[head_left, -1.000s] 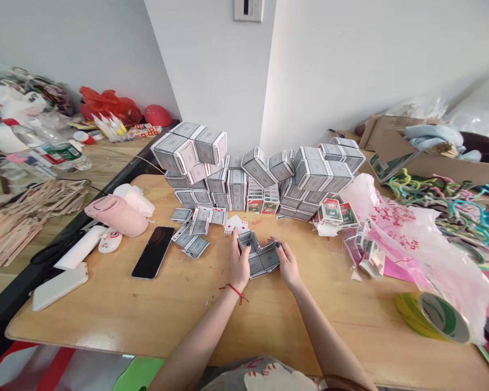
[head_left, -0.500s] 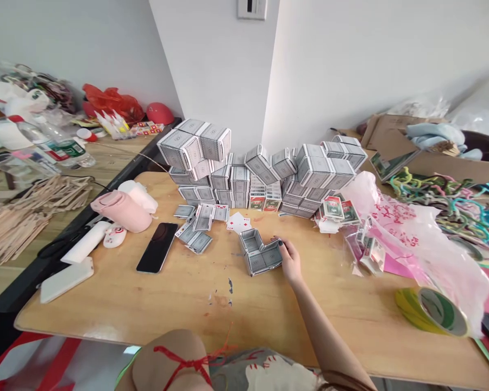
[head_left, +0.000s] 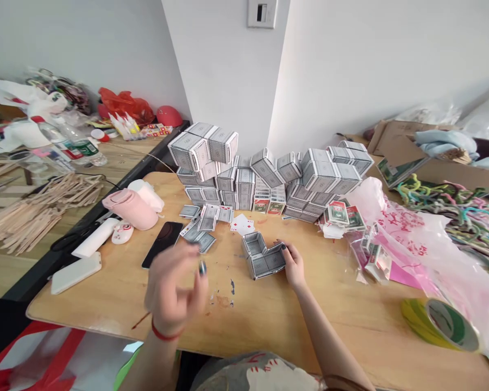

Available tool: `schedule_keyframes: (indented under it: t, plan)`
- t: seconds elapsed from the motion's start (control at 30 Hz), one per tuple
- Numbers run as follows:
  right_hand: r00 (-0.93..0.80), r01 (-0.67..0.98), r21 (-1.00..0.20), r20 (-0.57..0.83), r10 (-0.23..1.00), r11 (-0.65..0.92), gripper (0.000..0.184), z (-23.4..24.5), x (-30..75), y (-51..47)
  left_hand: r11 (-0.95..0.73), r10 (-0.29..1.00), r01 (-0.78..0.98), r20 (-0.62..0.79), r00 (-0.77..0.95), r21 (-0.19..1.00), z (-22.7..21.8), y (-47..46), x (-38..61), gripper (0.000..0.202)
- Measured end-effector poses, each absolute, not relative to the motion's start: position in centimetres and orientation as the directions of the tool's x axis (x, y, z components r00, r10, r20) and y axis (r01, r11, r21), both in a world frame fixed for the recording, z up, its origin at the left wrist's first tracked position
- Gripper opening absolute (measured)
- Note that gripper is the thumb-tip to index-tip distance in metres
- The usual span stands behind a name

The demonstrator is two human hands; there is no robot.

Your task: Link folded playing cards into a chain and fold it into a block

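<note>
My right hand (head_left: 294,265) is closed on the right end of an L-shaped tray folded from playing cards (head_left: 264,260), grey card backs showing inside. In the air left of it is my left hand (head_left: 177,285), blurred, fingers apart and curled, holding nothing I can see. Beyond the left hand lie loose playing cards and folded card pieces (head_left: 199,236), with a few face-up diamond cards (head_left: 242,224) beside them. A wall of stacked boxes made from playing cards (head_left: 244,184) rises at the back of the table.
A black phone (head_left: 165,239), a pink pouch-like object (head_left: 132,209) and a white power bank (head_left: 76,272) lie at the left. On the right are card packs (head_left: 338,213), a crumpled plastic bag (head_left: 440,244) and a roll of yellow-green tape (head_left: 440,324).
My left hand has come up from my lap to above the table near the phone. My right hand keeps its hold on the card tray. The view has shifted slightly.
</note>
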State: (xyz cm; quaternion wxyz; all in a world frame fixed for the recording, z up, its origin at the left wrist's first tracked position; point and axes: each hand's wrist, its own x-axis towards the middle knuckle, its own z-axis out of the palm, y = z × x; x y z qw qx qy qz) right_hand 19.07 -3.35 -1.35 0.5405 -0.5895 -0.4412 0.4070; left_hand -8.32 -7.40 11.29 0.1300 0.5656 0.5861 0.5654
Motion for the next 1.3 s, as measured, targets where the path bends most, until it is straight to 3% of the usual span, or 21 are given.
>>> schedule_keyframes:
  t: [0.07,0.13,0.2,0.27,0.37,0.53,0.67,0.73,0.9,1.1,1.3]
  plan:
    - [0.28,0.076,-0.997,-0.005,0.96,-0.027,0.038,-1.3,19.1,-3.4,-0.088,0.844,0.716,0.433,-0.315,0.693,10.2,-5.3,-10.4,0.045]
    - [0.281,0.072,-0.997,-0.007,0.96,-0.028,0.039,-1.3,19.0,-3.4,0.196,0.881,0.88,0.316,-0.352,0.433,8.3,-3.1,-12.9,0.059]
    - [0.282,0.067,-0.997,-0.008,0.959,-0.028,0.04,-1.3,18.9,-3.4,0.325,0.906,0.909,0.19,-0.379,0.263,6.2,-1.5,-15.3,0.072]
    - [0.271,0.074,-0.997,-0.004,0.962,-0.025,0.04,-1.3,19.0,-3.3,0.369,0.91,0.907,0.118,-0.397,0.202,4.5,-0.6,-16.7,0.076]
    - [0.218,0.157,-0.988,0.03,0.975,-0.005,0.039,-1.0,19.5,-2.8,0.383,0.915,0.903,0.057,-0.4,0.193,3.4,0.1,-17.3,0.067]
    - [0.085,0.502,-0.859,0.159,0.984,0.096,0.034,1.1,20.8,-1.4,0.374,0.902,0.921,0.187,-0.388,0.11,3.7,0.6,-17.3,0.064]
    - [0.028,0.691,-0.712,0.202,0.979,0.127,0.035,3.6,18.7,-0.8,0.413,0.905,0.899,0.043,-0.423,0.149,4.1,1.2,-17.7,0.067]
    - [-0.038,0.768,-0.623,0.188,0.981,0.149,0.043,4.3,16.4,-1.0,0.416,0.907,0.894,0.002,-0.422,0.165,4.2,1.4,-17.8,0.062]
    - [-0.109,0.907,-0.39,0.154,0.982,0.162,0.071,4.5,11.7,-1.9,0.394,0.912,0.905,0.056,-0.407,0.161,4.0,1.4,-17.5,0.056]
    - [-0.204,0.924,-0.296,0.157,0.966,0.243,0.043,4.6,11.6,-2.1,0.449,0.889,0.88,0.021,-0.457,0.156,4.3,1.3,-17.4,0.06]
    - [-0.143,0.948,-0.27,0.103,0.984,0.166,0.031,4.7,11.2,-1.6,0.464,0.884,0.876,-0.004,-0.468,0.13,4.2,1.4,-18.0,0.063]
